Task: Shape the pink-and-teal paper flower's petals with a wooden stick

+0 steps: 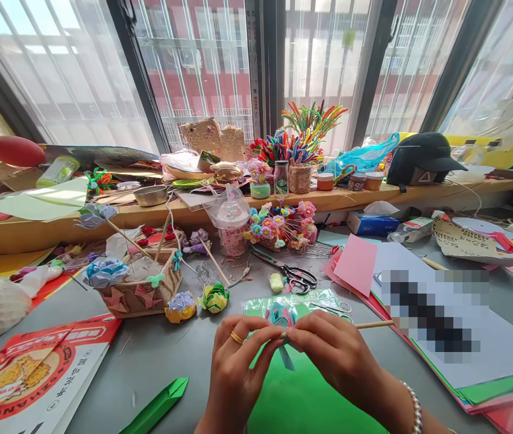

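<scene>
My left hand (237, 355) and my right hand (328, 349) meet above a green paper sheet (301, 404) at the table's near edge. Both pinch a small folded paper flower (283, 316) in pink and teal tones, mounted on a thin wooden stick (374, 324) that pokes out to the right past my right hand. A narrow teal strip (287, 357) hangs down from between the fingers. My left hand wears a gold ring; my right wrist wears a bead bracelet.
Scissors (295, 276) lie just beyond the hands. A cardboard basket (141, 289) with paper flowers stands at left, two paper blooms (214, 298) beside it. Coloured paper sheets (441, 325) are stacked at right. A folded green strip (157, 407) lies near left. The windowsill is crowded with craft items.
</scene>
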A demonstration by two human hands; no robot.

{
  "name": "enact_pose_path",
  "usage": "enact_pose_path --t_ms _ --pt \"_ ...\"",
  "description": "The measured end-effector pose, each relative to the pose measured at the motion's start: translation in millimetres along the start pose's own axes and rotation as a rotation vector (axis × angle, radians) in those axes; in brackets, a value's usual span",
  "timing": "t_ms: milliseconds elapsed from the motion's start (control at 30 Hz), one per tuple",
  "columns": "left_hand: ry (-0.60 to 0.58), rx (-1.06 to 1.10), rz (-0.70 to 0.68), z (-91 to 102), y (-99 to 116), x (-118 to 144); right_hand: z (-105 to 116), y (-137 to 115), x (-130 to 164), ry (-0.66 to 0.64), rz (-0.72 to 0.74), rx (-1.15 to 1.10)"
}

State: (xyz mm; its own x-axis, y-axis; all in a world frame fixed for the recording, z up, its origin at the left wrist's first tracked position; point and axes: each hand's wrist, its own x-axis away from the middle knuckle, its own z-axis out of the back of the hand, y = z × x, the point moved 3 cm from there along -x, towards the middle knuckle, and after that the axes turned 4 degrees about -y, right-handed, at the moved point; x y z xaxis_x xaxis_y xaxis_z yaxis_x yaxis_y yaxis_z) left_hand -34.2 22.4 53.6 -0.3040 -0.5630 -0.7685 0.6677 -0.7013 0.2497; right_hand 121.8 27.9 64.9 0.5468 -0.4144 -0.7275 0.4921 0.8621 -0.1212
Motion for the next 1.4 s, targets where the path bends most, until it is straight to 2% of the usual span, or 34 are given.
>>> enact_pose_path --t_ms 133,267,400,633,733,867,1133,1400 --pt "-0.043 -0.004 0.032 0.1 -3 2 3 -5 1 -0.013 0.093 0.111" --pt "0.019 -0.013 0.017 0.9 -1 2 1 -4 1 0.003 0.064 0.066" --pt "0.094 -0.073 -0.017 0.0 4 4 -3 5 1 0.007 -0.110 -0.122" --pt "0.184 -0.166 -0.116 -5.6 13 9 -8 17 2 -0.151 -0.474 -0.374" --pt "0.187 -0.207 -0.161 -7.6 17 10 -10 21 2 -0.194 -0.543 -0.432" --pt "0.169 -0.221 -0.144 -8.8 18 10 -10 24 2 -0.240 -0.587 -0.503" --pt "0.102 -0.246 -0.117 -9.2 17 12 -6 20 0 -0.242 -0.558 -0.450" --pt "0.096 -0.165 0.013 -6.2 10 7 -4 13 -1 -0.175 -0.439 -0.321"
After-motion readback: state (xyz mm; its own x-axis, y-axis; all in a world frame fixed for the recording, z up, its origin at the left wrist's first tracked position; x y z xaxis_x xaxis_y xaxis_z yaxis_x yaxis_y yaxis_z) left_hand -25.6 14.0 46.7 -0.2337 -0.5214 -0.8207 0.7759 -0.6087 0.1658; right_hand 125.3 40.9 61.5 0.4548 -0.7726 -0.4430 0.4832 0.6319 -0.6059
